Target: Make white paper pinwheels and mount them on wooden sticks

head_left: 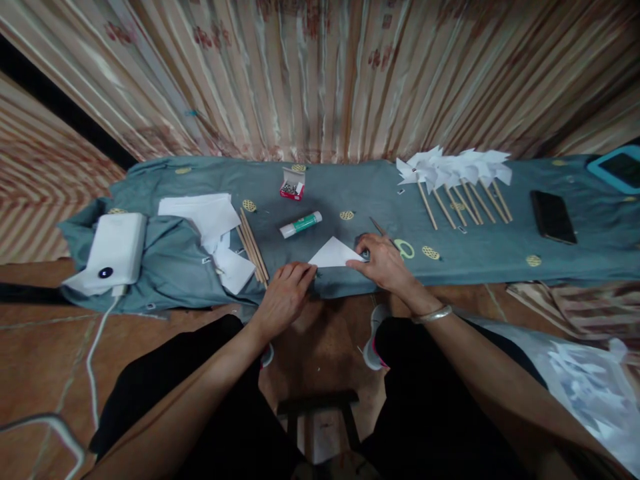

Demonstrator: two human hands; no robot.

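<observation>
Folded paper [334,254] is lying between my hands, near the front edge of the cloth [360,180].
My left hand [286,293] is pinching its left corner and my right hand [383,261] is gripping the opposite one, seemingly to keep the fold straight. The glue stick [301,225] and scissors [397,245] are lying close, probably for easy reach; paper pinwheels [453,171] are resting farther right, apparently out of the way.

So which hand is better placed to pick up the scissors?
Probably the right: the right hand is close beside the scissors, while the left hand is at the left corner of the paper. Both are at the paper, though.
</observation>
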